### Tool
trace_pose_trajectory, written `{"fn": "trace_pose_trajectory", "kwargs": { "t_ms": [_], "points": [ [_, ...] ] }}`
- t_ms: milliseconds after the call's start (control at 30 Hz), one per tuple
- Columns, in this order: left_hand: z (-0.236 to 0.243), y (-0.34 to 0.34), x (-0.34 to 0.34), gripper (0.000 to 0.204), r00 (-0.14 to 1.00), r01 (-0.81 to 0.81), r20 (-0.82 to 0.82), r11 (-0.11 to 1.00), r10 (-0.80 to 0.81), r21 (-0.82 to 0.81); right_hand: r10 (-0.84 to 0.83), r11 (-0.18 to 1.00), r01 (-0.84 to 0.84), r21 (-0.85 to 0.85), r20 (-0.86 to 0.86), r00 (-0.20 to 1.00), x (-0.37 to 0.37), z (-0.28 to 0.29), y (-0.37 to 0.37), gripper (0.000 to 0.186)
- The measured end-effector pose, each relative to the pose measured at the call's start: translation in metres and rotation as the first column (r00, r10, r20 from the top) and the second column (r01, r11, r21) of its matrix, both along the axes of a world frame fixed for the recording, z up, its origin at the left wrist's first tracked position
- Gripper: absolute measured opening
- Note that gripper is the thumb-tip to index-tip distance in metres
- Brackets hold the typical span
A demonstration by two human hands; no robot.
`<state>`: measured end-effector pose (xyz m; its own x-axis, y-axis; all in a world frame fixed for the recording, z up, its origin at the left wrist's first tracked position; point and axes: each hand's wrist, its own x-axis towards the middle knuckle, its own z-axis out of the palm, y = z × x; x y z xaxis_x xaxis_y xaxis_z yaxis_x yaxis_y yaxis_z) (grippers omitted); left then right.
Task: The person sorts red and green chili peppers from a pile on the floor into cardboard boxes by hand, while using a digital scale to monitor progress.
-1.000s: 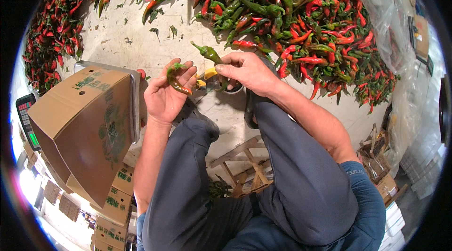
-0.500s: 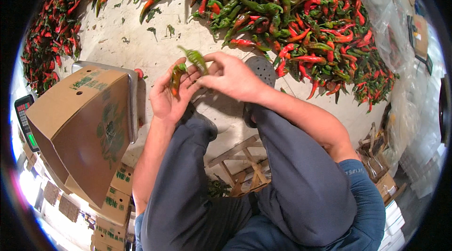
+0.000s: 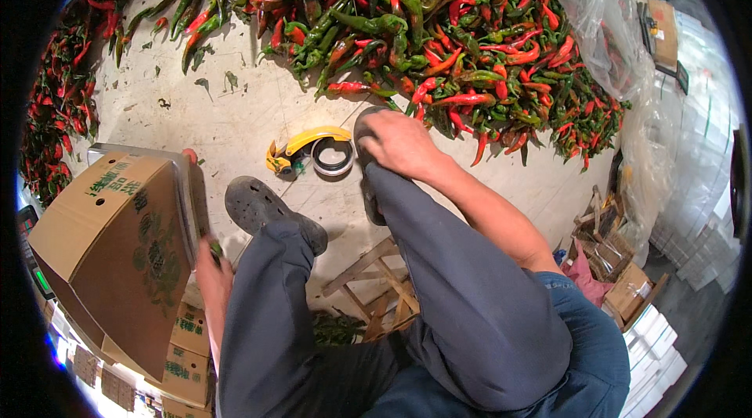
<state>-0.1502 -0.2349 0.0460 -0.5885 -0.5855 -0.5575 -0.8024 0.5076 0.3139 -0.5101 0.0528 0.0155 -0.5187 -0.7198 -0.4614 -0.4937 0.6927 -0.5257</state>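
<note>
My left hand (image 3: 213,265) is low beside the upright brown carton (image 3: 117,253) on a metal scale (image 3: 188,199), fingers closed around a small green item, too hidden to name. My right hand (image 3: 395,140) reaches over my right knee onto the dark clog (image 3: 368,202); its blurred fingertips are hard to make out. Between my feet and the pepper pile lies a yellow tape dispenser (image 3: 317,136) with a roll of tape (image 3: 331,169). My left clog (image 3: 258,206) rests on the pale floor.
Piles of red and green peppers (image 3: 470,65) curve along the top and left. Clear plastic sheeting (image 3: 587,18) borders the right. A wooden slatted piece (image 3: 368,293) lies between my legs, with stacked cartons (image 3: 188,363) at lower left and wooden crates (image 3: 603,238) at right.
My hands have separated: the left moved down-left beside the carton, the right moved up onto my shoe. Both peppers have left the middle, uncovering the tape dispenser. The whole view has shifted.
</note>
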Motion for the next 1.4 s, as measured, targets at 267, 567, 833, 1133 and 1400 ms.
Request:
{"fn": "trace_pose_trajectory", "kwargs": {
  "t_ms": [267, 567, 833, 1133, 1400],
  "points": [
    [-0.009, 0.042, 0.105, 0.035, 0.774, 0.094, 0.581, 0.954, -0.250, 0.286, -0.113, 0.994, 0.103, -0.046, -0.410, 0.905, -0.016, -0.036, -0.006, 0.027],
    [0.031, 0.002, -0.168, 0.030, 0.946, 0.094, -0.316, 0.866, 0.077, 0.491, 0.077, 0.975, 0.035, 0.221, -0.480, 0.874, -0.030, -0.070, -0.023, 0.016],
    [-0.005, 0.076, -0.238, 0.047, 0.955, -0.148, 0.067, 0.268, 0.290, 0.952, -0.227, 0.973, 0.232, 0.004, 0.216, 0.949, -0.019, -0.010, -0.029, 0.040],
    [-0.038, 0.063, -0.229, 0.019, 0.521, -0.212, 0.091, 0.026, 0.848, 0.977, 0.234, 0.927, -0.169, -0.334, 0.163, 0.959, 0.020, 0.025, -0.076, 0.035],
    [-0.036, 0.044, -0.206, 0.070, 0.481, -0.015, 0.215, -0.237, 0.850, 0.971, 0.252, 0.952, -0.299, 0.062, -0.712, 0.655, -0.064, -0.026, -0.054, 0.062]
  ]
}}
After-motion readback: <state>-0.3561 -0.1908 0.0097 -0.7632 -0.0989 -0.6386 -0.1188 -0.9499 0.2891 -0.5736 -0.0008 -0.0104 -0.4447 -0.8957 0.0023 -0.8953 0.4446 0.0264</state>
